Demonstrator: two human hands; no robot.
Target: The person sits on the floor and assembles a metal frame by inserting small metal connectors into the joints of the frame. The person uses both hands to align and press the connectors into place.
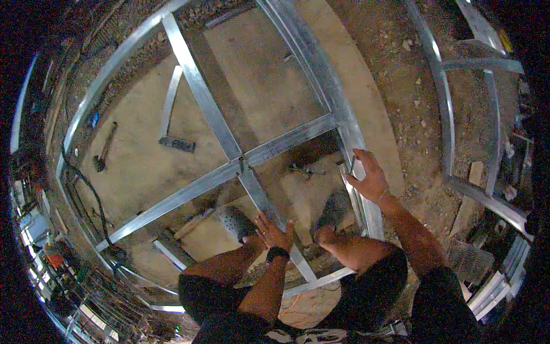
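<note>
A large frame of shiny galvanized steel channels (189, 186) lies low over the ground, with bars crossing near the middle. My left hand (274, 232) is at the near part of the central bar (260, 195), its fingers spread and a dark band on the wrist. My right hand (369, 176) is at the right side bar (348, 127). Thumb and fingers curve apart there beside its inner edge, and I make out no separate thing held in them. My feet, in dark perforated clogs (231, 222), stand inside the frame.
A hammer (106, 146) lies at left, near a dark cable (89, 186). An angled metal piece like a square (172, 114) lies within the frame. Another steel frame (447, 114) stands at right, by stony soil. A wire mesh piece (470, 259) lies lower right.
</note>
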